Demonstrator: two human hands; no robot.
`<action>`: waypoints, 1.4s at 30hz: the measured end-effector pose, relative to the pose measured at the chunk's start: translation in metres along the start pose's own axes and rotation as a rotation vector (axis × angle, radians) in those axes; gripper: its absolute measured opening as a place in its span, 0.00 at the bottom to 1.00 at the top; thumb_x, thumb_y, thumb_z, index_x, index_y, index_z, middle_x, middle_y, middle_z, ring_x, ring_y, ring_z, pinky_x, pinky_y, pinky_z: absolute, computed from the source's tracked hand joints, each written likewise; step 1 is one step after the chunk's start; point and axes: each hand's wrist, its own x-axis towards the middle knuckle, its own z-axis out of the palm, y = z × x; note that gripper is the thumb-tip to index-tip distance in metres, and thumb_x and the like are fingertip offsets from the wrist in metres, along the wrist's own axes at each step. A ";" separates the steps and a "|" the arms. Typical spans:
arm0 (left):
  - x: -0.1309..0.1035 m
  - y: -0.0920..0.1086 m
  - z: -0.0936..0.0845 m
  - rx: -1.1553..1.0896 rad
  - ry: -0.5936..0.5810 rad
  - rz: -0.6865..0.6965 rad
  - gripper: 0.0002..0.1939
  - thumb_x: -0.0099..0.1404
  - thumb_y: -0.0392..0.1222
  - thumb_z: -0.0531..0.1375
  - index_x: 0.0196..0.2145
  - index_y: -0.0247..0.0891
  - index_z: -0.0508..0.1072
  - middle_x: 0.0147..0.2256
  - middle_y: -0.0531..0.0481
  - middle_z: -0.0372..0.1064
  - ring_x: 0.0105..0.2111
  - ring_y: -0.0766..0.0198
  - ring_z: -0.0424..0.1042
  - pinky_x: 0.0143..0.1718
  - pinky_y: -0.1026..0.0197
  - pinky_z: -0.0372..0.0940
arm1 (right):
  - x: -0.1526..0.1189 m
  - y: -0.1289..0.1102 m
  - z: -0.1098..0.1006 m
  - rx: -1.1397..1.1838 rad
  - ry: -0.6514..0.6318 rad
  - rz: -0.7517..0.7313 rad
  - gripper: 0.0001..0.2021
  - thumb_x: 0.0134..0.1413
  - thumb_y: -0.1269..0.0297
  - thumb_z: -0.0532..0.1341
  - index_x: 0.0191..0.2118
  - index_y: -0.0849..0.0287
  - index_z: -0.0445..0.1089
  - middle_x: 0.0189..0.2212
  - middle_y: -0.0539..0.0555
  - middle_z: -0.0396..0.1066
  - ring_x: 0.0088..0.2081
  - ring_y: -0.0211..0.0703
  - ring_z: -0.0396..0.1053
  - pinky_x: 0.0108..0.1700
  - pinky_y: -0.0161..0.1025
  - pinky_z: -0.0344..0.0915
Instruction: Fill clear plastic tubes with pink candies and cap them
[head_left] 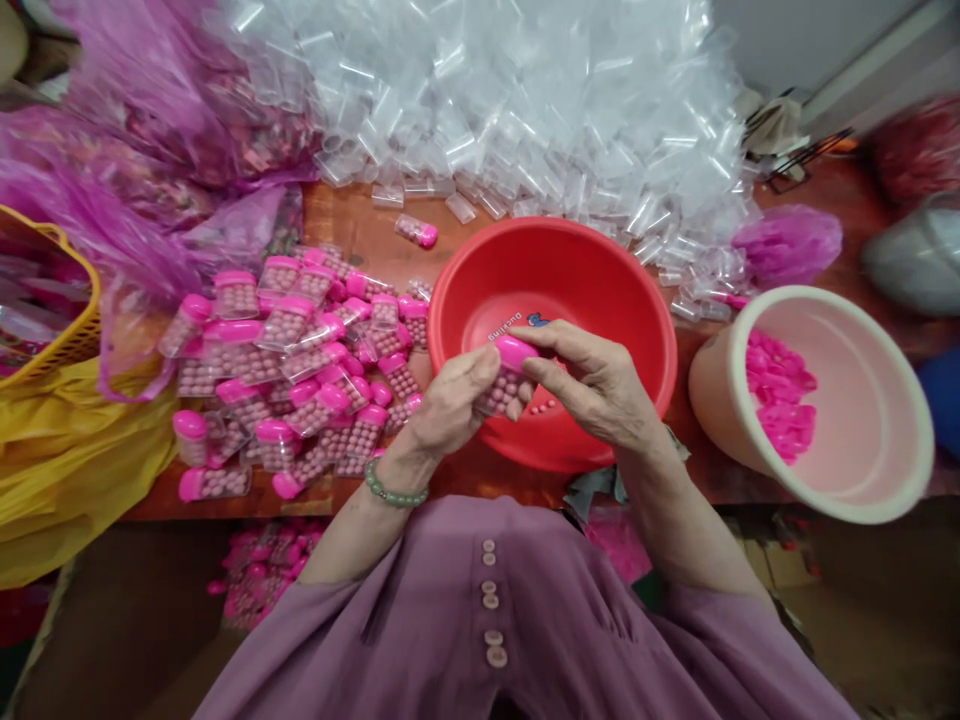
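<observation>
My left hand [450,400] grips a small clear bottle [501,392] full of pale pink beads, held over the red basin [555,260]. A bright pink cap [516,351] sits on top of the bottle, and the fingers of my right hand [592,385] press on that cap. A few loose beads [541,407] lie in the basin under the hands. A green bead bracelet [391,490] circles my left wrist.
A heap of filled, capped bottles [292,370] lies left of the basin. Empty clear bottles [510,110] are piled behind it. A cream bucket [855,470] at the right holds pink caps [780,395]. A yellow basket [71,335] and pink bags [135,150] stand at the left.
</observation>
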 end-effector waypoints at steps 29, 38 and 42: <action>-0.016 -0.006 0.013 -0.022 0.180 0.007 0.16 0.61 0.47 0.68 0.38 0.29 0.76 0.31 0.44 0.77 0.27 0.65 0.77 0.27 0.69 0.69 | -0.031 0.023 -0.014 -0.358 -0.077 -0.214 0.35 0.57 0.48 0.65 0.64 0.59 0.60 0.57 0.64 0.68 0.57 0.53 0.67 0.58 0.53 0.68; -0.014 -0.005 0.003 -0.158 0.251 0.014 0.10 0.68 0.41 0.60 0.38 0.30 0.75 0.31 0.45 0.77 0.28 0.66 0.77 0.32 0.66 0.73 | 0.000 0.089 -0.035 -0.823 -0.597 0.448 0.11 0.65 0.65 0.56 0.44 0.62 0.74 0.42 0.60 0.78 0.42 0.45 0.74 0.41 0.35 0.64; -0.012 -0.004 0.002 -0.161 0.255 -0.028 0.12 0.66 0.44 0.62 0.38 0.29 0.74 0.30 0.45 0.76 0.26 0.67 0.75 0.31 0.66 0.71 | 0.008 0.098 -0.020 -0.906 -0.696 0.450 0.11 0.61 0.68 0.60 0.48 0.64 0.73 0.46 0.63 0.76 0.43 0.46 0.74 0.40 0.35 0.63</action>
